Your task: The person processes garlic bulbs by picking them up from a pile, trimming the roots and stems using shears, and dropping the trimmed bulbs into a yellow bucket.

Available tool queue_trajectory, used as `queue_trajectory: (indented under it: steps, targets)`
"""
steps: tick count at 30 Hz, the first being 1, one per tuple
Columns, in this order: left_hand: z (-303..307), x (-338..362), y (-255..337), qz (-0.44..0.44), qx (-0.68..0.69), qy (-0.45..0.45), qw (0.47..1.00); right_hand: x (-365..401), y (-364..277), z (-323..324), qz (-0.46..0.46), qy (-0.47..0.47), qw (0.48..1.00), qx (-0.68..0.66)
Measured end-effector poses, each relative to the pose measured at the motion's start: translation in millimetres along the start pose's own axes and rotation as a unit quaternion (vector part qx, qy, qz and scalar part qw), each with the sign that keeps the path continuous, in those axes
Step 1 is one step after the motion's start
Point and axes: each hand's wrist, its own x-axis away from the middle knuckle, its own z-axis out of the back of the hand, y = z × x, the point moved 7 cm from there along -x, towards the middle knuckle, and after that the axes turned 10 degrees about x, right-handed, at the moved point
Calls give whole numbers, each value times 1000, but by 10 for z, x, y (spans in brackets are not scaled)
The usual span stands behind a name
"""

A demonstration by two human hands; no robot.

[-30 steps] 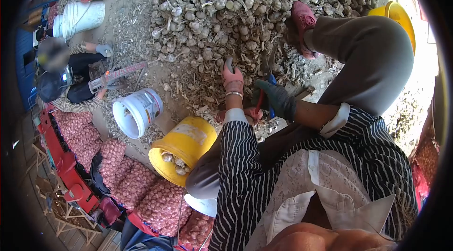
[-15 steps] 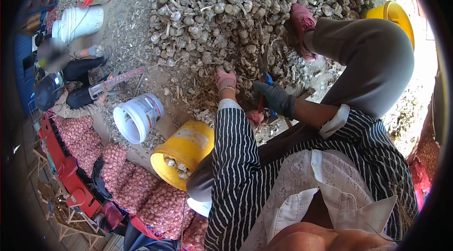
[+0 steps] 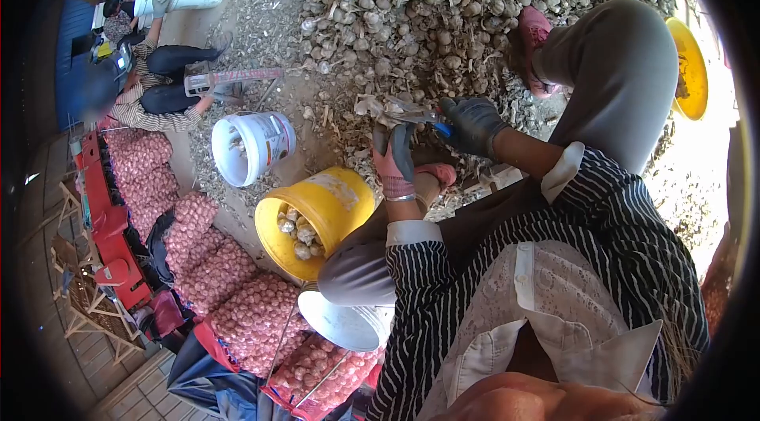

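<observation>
My left hand, in a pink and grey glove, is closed around a garlic bulb with dry stalk, held in front of the pile. My right hand, in a dark grey glove, grips a pair of shears by its blue and red handles. The metal blades point left and overlap the garlic just above my left fingers. Beyond both hands spreads a large heap of garlic bulbs with dry stalks and loose skins.
A yellow bucket with trimmed bulbs lies tipped by my knee, beside two white buckets. Another yellow bucket stands at right. Full net sacks of garlic line the lower left. A co-worker sits at upper left.
My left hand has drawn back from the heap and lifted a garlic bulb. The shears have swung from pointing at the heap to pointing left at the bulb. The view has shifted.
</observation>
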Motion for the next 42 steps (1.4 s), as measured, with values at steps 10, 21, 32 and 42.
queue_trajectory:
  steps: [10, 21, 32, 42]
  targets:
    - [7, 551, -746, 312, 251, 215, 891, 247, -182, 41, 62, 17, 998, -8]
    - [66, 544, -682, 233, 230, 219, 919, 182, -191, 37, 118, 126, 981, 92]
    - [-28, 382, -444, 381, 164, 147, 898, 168, -145, -270, 91, 77, 984, 133]
    - [-63, 409, -596, 374, 99, 112, 915, 148, -114, -328, 83, -33, 995, 45]
